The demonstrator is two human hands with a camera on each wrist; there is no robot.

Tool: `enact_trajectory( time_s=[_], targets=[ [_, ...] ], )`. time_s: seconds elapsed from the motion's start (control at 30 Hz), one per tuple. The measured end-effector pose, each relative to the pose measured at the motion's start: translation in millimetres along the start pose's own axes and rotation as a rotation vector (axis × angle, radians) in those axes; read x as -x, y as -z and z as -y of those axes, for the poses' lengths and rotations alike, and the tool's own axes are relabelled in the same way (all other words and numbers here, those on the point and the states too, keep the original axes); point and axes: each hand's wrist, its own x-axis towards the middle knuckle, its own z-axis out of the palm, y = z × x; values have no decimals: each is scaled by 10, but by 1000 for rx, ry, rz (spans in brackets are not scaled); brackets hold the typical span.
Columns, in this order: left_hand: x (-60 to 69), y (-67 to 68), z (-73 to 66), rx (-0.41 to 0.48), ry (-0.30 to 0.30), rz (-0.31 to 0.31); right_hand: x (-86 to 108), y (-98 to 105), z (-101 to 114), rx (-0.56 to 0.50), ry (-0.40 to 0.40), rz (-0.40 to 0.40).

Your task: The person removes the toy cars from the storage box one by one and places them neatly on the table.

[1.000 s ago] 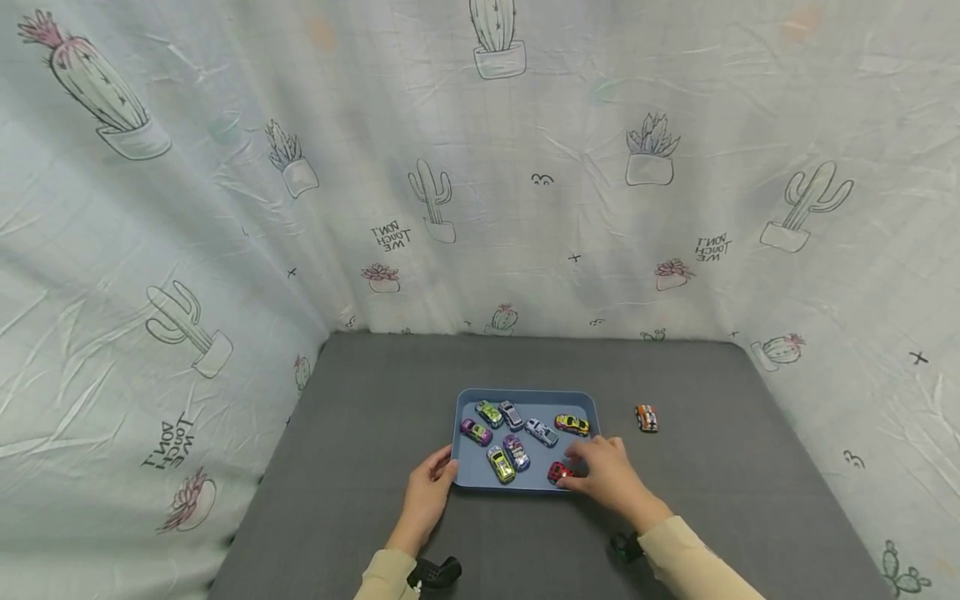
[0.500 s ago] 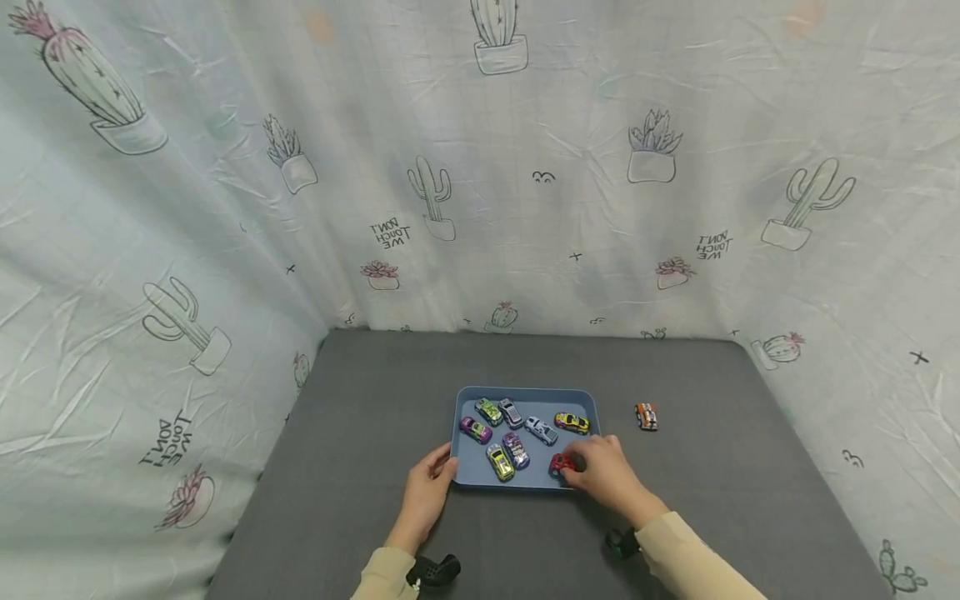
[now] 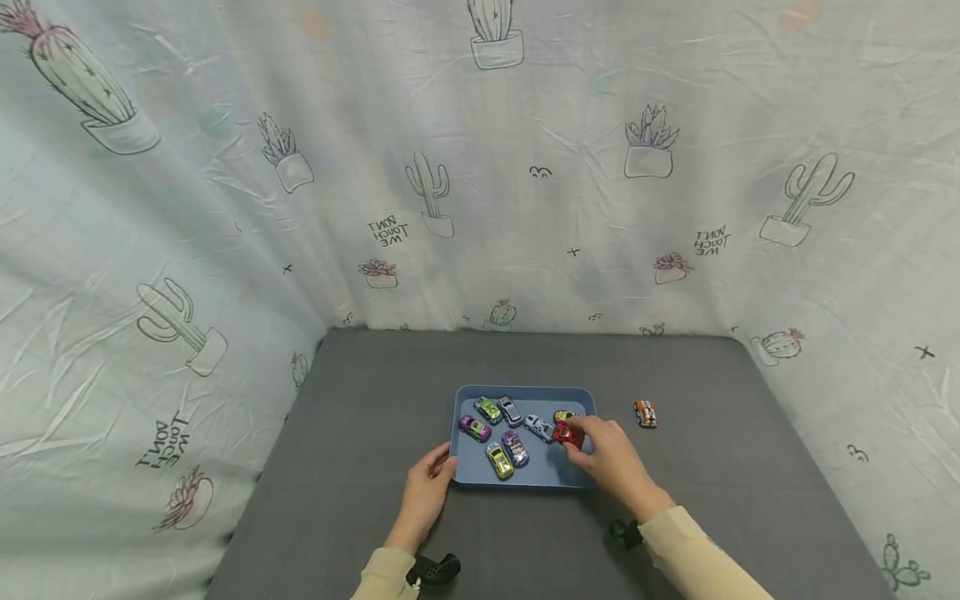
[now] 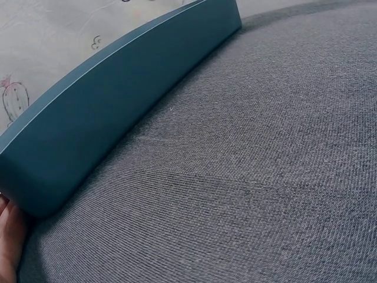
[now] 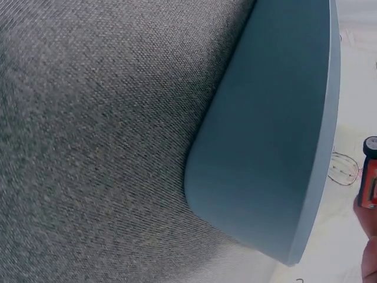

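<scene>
My right hand (image 3: 617,460) pinches a red toy car (image 3: 567,434) between thumb and fingers. The car is over the right part of a blue tray (image 3: 517,482), partly overlapping a yellow toy car (image 3: 564,415) behind it. In the right wrist view the red toy car (image 5: 369,180) shows a black wheel above the tray's rim. My left hand (image 3: 424,496) holds the tray at its front left corner, thumb and fingers against the wall. Inside the tray lie a white-and-blue toy car (image 3: 538,427), a purple toy car (image 3: 514,448) and several others.
An orange-and-white toy car (image 3: 646,414) stands on the grey cloth-covered table (image 3: 697,467), right of the tray. A patterned curtain (image 3: 480,208) surrounds the table at the back and sides. Black straps (image 3: 435,570) are on both wrists.
My right hand has lifted the red toy car from the tray's front right area and moved it toward the back, near the yellow car. My left hand stays at the corner.
</scene>
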Motion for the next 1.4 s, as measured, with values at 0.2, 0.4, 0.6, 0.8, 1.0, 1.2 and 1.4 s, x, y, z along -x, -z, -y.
enact_trajectory(
  time_s=[0.2, 0.4, 0.6, 0.8, 1.0, 1.2, 1.4],
  targets=[
    [4, -7, -13, 7, 0, -4, -17, 17, -32, 2, 68, -83],
    [9, -4, -12, 13, 3, 2, -18, 41, -83, 32, 50, -165],
    [10, -2, -11, 11, 4, 1, -14, 88, -164, 30, 56, -255],
    [9, -3, -15, 9, 8, 0, -9, 152, -279, 41, 32, -304],
    [8, -3, -19, 2, 11, -6, 20, 244, -432, 19, -96, -301],
    [-1, 1, -8, -1, 12, -7, 63, 320, -668, -45, -237, -290],
    [-11, -5, -2, 8, 18, -7, 81, 387, -885, -144, -389, -289]
  ],
)
